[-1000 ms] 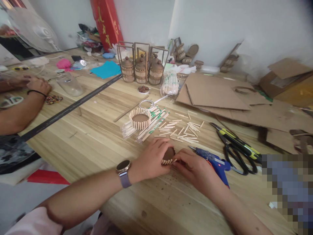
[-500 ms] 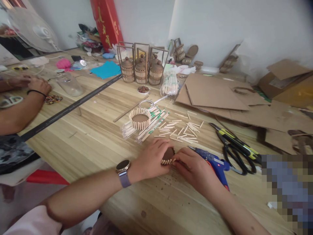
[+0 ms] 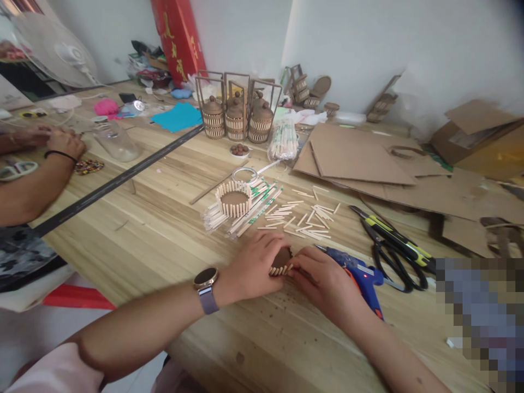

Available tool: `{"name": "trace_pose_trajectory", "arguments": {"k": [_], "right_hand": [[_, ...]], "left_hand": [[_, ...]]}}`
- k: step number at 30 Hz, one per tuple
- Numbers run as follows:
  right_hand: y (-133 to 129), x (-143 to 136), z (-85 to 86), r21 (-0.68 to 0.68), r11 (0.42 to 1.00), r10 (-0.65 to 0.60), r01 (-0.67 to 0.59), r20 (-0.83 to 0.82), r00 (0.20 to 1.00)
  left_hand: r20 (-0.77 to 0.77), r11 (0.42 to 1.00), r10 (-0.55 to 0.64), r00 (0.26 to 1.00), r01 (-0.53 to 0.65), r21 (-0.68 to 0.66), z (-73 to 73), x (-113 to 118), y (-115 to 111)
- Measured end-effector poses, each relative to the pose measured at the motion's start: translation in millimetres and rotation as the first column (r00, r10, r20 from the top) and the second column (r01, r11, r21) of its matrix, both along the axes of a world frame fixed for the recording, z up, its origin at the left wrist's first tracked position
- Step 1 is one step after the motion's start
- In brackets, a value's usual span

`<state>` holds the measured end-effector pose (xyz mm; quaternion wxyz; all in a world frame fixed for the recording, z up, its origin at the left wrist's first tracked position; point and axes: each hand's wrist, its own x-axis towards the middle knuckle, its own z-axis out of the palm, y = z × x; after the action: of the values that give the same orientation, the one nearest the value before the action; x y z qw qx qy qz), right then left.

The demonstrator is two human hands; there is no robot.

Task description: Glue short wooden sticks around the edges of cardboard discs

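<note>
Fingers of my left hand wrap round a small brown disc with short wooden sticks standing along its near edge. My right hand pinches a short stick at the disc's right edge; the fingertips partly cover it. Just right of that hand lies a blue glue gun with a small red light. Beyond my hands, short cut sticks are scattered on the wooden table. A larger brown round base ringed with upright sticks rests on wrapped chopsticks.
Black scissors and a yellow-black cutter lie at right, before cardboard sheets. Lidded stick baskets stand at the back near a bowl of brown beads. Another person's hands are at far left beside a glass jar.
</note>
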<state>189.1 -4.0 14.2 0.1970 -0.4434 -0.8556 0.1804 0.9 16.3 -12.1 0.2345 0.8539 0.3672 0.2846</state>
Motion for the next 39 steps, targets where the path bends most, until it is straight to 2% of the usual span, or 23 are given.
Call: {"name": "trace_pose_trajectory", "arguments": {"k": [15,21,27,30,34,39], "right_hand": [[-2,2,3.1,-0.016,1.000,-0.020,0.021,0.029,0.999],[-7,16,14.7,0.018,0.992,-0.127,0.126,0.022,0.992],[-24,50,12.6,-0.008,0.966,-0.256,0.258,0.084,0.963],[-34,72,6.6,-0.044,0.926,-0.365,0.376,0.157,0.918],[-42,95,-6.7,-0.020,0.801,-0.578,0.598,0.234,0.782],[-42,96,-11.5,-0.093,0.736,-0.639,0.671,0.235,0.733]], "left_hand": [[0.002,1.000,0.000,1.000,0.000,-0.026,0.4,-1,1],[0.028,0.999,0.007,1.000,-0.006,-0.052,1.0,-2,0],[-0.019,0.997,0.056,0.998,-0.057,-0.048,7.6,-3,-2],[-0.040,0.995,0.096,0.995,-0.097,-0.022,7.8,-2,-5],[-0.038,0.991,0.133,0.990,-0.132,0.029,4.3,1,-8],[-0.030,0.984,0.169,0.985,-0.166,0.068,3.4,4,-10]]}}
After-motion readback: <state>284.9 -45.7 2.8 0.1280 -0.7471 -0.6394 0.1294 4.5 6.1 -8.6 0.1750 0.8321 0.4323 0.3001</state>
